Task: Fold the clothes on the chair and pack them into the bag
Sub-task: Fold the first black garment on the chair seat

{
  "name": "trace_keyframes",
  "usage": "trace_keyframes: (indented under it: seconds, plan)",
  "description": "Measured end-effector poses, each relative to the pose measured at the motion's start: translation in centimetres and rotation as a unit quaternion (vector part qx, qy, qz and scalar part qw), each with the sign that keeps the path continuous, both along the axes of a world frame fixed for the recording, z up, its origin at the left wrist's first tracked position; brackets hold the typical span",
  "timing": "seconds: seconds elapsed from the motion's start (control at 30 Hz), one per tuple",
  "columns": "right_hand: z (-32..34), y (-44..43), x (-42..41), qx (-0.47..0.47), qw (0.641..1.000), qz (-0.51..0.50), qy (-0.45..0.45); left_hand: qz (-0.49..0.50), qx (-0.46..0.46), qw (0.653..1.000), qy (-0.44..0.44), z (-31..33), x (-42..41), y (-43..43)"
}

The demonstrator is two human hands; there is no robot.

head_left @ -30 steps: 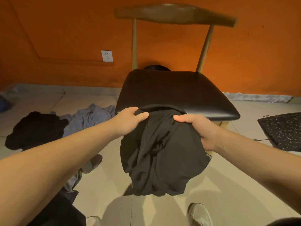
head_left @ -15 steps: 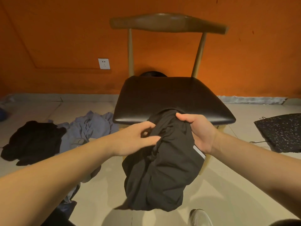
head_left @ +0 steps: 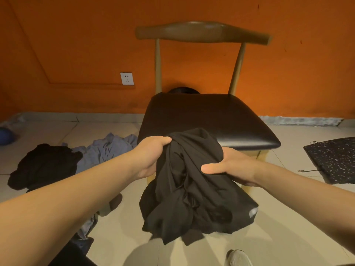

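left hand [head_left: 151, 156], right hand [head_left: 230, 167] clutch bunched black garment [head_left: 192, 198] off chair [head_left: 211, 116] front edge | risk: tangled wad folds crooked, drags floor [head_left: 288, 217]

Both bare forearms reach forward to the crumpled black fabric garment [head_left: 192, 198]. The left hand [head_left: 151, 156] grips its upper left, fingers curled over the top; the right hand [head_left: 232, 166] clasps its right side, thumb across the front.

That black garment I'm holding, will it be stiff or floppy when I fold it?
Probably very floppy: the black garment hangs in bunched folds below the left hand and right hand. Likely light, since two grips near its top carry it all. It probably won't hold shape in the air; laying it on the chair seat should help.
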State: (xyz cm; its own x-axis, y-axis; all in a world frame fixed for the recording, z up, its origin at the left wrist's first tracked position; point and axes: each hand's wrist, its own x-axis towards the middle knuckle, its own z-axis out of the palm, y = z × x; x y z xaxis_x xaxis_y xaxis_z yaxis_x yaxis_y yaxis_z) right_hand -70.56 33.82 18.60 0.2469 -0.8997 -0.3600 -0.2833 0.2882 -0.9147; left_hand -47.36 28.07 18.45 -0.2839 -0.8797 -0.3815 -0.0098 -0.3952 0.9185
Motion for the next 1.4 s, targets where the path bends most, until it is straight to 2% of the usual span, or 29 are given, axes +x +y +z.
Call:
trace_keyframes:
  seconds: [0.07,0.13,0.27,0.47,0.57,0.63,0.7,0.77,0.8,0.9,0.97,1.07,1.13,1.2,1.3,1.33,1.37,1.4]
  plan:
    - [-0.2,0.0,0.4,0.017,0.999,-0.015,-0.024,-0.005,0.041,0.999,0.014,0.0,-0.3,0.0]
    - [0.0,0.2,0.9,0.058,0.994,-0.039,-0.086,-0.004,0.051,0.999,0.015,0.0,-0.5,-0.1]
    - [0.4,0.0,1.2,0.132,0.962,-0.117,-0.207,-0.007,0.056,0.998,-0.006,0.5,-0.4,-0.1]
    - [1.1,-0.4,0.6,0.130,0.951,-0.135,-0.245,-0.096,0.021,0.993,-0.063,1.2,0.9,0.5]
    - [1.4,-0.5,0.1,0.123,0.956,-0.136,-0.227,-0.188,0.019,0.977,-0.095,2.1,1.7,0.4]
    - [1.5,-0.5,-0.2,0.095,0.972,-0.142,-0.161,-0.260,0.004,0.957,-0.127,2.7,2.2,0.1]
    - [1.4,-0.5,-0.3,0.041,0.984,-0.156,-0.077,-0.346,-0.034,0.918,-0.192,2.9,2.5,-0.2]
    - [1.1,-0.4,-0.4,0.021,0.989,-0.145,-0.031,-0.399,-0.059,0.885,-0.233,2.5,2.5,-0.2]
    - [1.1,-0.2,-0.3,0.016,0.990,-0.137,-0.017,-0.392,-0.059,0.890,-0.225,2.2,2.4,-0.2]
    - [1.2,0.1,-0.2,0.014,0.993,-0.117,-0.003,-0.295,-0.014,0.946,-0.131,1.1,2.1,-0.3]
    - [1.5,0.4,-0.1,0.044,0.991,-0.115,-0.052,-0.242,-0.007,0.965,-0.104,0.7,2.0,-0.5]
    - [2.2,0.5,-0.2,0.088,0.975,-0.151,-0.138,-0.215,-0.064,0.968,-0.111,0.6,1.9,-0.6]
    - [2.8,0.6,0.0,0.097,0.968,-0.149,-0.174,-0.231,-0.136,0.950,-0.163,0.7,1.9,-0.3]
    - [3.2,0.7,0.3,0.104,0.964,-0.142,-0.199,-0.243,-0.226,0.909,-0.252,1.1,1.7,0.4]
    - [3.6,0.6,0.7,0.103,0.959,-0.136,-0.225,-0.121,-0.382,0.806,-0.436,1.5,1.5,0.4]
    - [3.6,0.5,0.8,0.104,0.957,-0.135,-0.236,-0.088,-0.392,0.794,-0.456,1.7,1.4,0.5]
    - [3.7,0.5,0.9,0.105,0.954,-0.136,-0.245,-0.075,-0.376,0.810,-0.445,1.9,1.2,0.9]
    - [3.7,0.4,0.9,0.105,0.952,-0.137,-0.254,-0.073,-0.333,0.850,-0.402,2.0,0.9,1.1]
